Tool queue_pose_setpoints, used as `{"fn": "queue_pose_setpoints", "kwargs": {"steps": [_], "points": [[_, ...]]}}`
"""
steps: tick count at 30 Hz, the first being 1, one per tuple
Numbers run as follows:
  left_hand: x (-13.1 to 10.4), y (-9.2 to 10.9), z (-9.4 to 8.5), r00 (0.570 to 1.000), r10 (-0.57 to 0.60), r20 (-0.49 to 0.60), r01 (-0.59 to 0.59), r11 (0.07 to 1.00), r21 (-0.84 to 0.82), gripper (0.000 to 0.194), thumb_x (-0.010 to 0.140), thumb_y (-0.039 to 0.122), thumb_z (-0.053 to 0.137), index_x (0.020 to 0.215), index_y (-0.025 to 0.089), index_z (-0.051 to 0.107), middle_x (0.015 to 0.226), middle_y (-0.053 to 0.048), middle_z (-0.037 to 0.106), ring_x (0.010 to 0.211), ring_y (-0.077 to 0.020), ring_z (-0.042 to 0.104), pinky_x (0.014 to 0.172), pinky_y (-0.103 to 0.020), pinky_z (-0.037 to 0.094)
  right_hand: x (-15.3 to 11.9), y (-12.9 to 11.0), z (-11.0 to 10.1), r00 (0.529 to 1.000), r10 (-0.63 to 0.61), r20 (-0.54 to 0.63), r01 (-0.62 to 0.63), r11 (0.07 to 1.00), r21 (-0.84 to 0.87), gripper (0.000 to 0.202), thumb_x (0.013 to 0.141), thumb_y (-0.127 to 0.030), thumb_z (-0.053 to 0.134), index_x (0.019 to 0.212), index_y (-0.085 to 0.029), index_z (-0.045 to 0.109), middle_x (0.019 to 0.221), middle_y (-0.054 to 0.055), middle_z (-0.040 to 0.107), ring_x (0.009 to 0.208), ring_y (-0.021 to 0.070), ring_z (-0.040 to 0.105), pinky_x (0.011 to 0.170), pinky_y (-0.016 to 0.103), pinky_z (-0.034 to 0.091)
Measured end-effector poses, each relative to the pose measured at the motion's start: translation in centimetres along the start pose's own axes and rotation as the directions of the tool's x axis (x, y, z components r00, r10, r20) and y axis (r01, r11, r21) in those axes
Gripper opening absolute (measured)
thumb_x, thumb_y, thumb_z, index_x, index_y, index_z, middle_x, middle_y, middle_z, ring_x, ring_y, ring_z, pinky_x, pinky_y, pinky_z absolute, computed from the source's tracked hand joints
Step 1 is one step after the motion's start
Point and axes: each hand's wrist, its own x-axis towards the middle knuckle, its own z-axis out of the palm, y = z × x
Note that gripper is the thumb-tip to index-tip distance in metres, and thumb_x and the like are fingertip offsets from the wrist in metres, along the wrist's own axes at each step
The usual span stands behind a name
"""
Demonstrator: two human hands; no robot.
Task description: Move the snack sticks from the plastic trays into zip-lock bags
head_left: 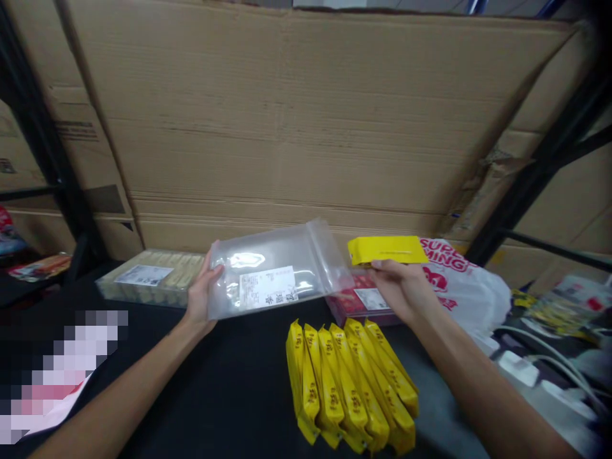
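Note:
My left hand (203, 290) grips the left edge of a clear plastic box (272, 248) with a white printed label, held tilted above the black table. A loose see-through flap sticks out at the box's right end. Between the fingers of my right hand (396, 280) is a yellow packet (389, 247), raised to the right of the box and apart from it. Below and between my arms, several yellow packets (344, 389) stand side by side in a leaning row on the table.
At the back left lies a clear box of pale pieces (153, 277). A red labelled box (354, 306) sits behind the packets. To the right are a white plastic bag (468, 290) and white power strips with cables (519, 370). Cardboard (287, 121) walls the back, between black metal posts (540, 166).

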Motion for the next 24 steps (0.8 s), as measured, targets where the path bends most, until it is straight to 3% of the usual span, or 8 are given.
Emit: {"fn": "queue_pose_setpoints", "kwargs": {"steps": [3,7,12,16,20,22,24], "points": [[-0.5,0.2,0.4,0.997,-0.064,0.049,0.066,0.997,-0.029,0.073,0.082,0.029,0.071,0.151,0.029,0.049,0.128,-0.006,0.071,0.102,-0.0268,0.072,0.084,-0.037,0.059,-1.1,0.4,-0.5,0.978,0.193,0.079,-0.193,0.981,-0.014,0.050,0.061,-0.010,0.082,0.107,-0.023,0.067,0.095,0.004,0.076,0.096,0.0237,0.073,0.094,0.039,0.059],[-0.8,0.4,0.5,0.991,-0.099,0.088,0.099,0.995,0.002,0.077,0.082,0.029,0.072,0.154,0.030,0.046,0.125,-0.005,0.073,0.095,-0.0243,0.073,0.078,-0.032,0.059,-2.4,-0.5,-0.2,0.912,0.346,0.219,-0.317,0.935,-0.156,0.045,0.064,-0.013,0.087,0.105,-0.021,0.069,0.106,0.007,0.077,0.100,0.0238,0.073,0.089,0.033,0.060],[-0.9,0.6,0.5,0.976,-0.149,0.158,0.149,0.989,0.007,0.084,0.082,0.030,0.072,0.159,0.030,0.040,0.126,-0.005,0.073,0.097,-0.0240,0.074,0.076,-0.030,0.059,-2.2,-1.8,-0.3,0.721,0.532,0.445,-0.441,0.847,-0.298,0.040,0.072,-0.023,0.088,0.107,-0.018,0.070,0.108,0.009,0.076,0.089,0.0189,0.073,0.082,0.030,0.059],[-1.4,1.0,1.2,0.974,-0.147,0.173,0.146,0.989,0.019,0.086,0.083,0.028,0.072,0.162,0.029,0.036,0.132,-0.007,0.071,0.101,-0.0250,0.073,0.078,-0.030,0.058,-1.9,-1.5,-1.1,0.568,0.620,0.542,-0.440,0.785,-0.437,0.040,0.080,-0.033,0.085,0.112,-0.016,0.069,0.105,0.009,0.075,0.089,0.0184,0.073,0.081,0.032,0.060],[-2.2,1.2,2.4,0.969,-0.170,0.179,0.171,0.985,0.010,0.087,0.084,0.028,0.071,0.163,0.029,0.033,0.135,-0.008,0.069,0.103,-0.0265,0.072,0.077,-0.031,0.057,-2.1,-0.6,0.0,0.562,0.635,0.529,-0.413,0.770,-0.486,0.055,0.078,-0.038,0.086,0.124,-0.020,0.064,0.114,0.010,0.073,0.095,0.0209,0.073,0.076,0.032,0.061],[-2.6,1.2,2.9,0.971,-0.171,0.170,0.172,0.985,0.007,0.088,0.084,0.028,0.071,0.163,0.030,0.033,0.135,-0.008,0.069,0.101,-0.0267,0.072,0.077,-0.031,0.057,-2.3,0.0,1.7,0.563,0.642,0.521,-0.432,0.766,-0.476,0.064,0.077,-0.041,0.087,0.131,-0.022,0.060,0.117,0.011,0.073,0.097,0.0230,0.074,0.076,0.034,0.062],[-2.9,1.1,3.2,0.972,-0.169,0.164,0.171,0.985,0.003,0.088,0.084,0.028,0.072,0.163,0.030,0.033,0.133,-0.008,0.070,0.099,-0.0266,0.073,0.077,-0.032,0.058,-2.5,0.8,4.0,0.580,0.639,0.506,-0.421,0.766,-0.485,0.060,0.077,-0.046,0.085,0.127,-0.023,0.062,0.110,0.011,0.074,0.091,0.0240,0.074,0.075,0.038,0.062]]}}
